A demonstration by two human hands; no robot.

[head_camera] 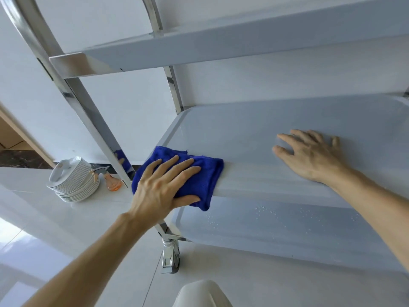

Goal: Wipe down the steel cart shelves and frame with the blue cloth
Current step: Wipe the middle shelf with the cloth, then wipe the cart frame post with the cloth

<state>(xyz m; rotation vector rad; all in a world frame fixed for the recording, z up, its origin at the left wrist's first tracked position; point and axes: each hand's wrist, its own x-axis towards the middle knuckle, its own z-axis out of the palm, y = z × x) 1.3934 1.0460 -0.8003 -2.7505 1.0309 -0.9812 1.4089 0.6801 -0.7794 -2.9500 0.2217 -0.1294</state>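
A steel cart with three shelves fills the view. The folded blue cloth (pixel 199 176) drapes over the front left edge of the middle shelf (pixel 265 129). My left hand (pixel 163 185) presses flat on the cloth, fingers straight and spread, thumb under its lower edge. My right hand (pixel 314 154) rests flat on the middle shelf to the right, fingers spread. Water droplets dot the bottom shelf (pixel 276 231). The top shelf (pixel 199 47) hangs overhead, joined to the steel frame post (pixel 88 111).
A stack of white plates (pixel 74 180) and an orange spray bottle (pixel 111 180) stand on the white floor left of the cart. A caster wheel (pixel 170 255) holds the cart's near left corner. My knee in pale trousers (pixel 201 293) shows at the bottom.
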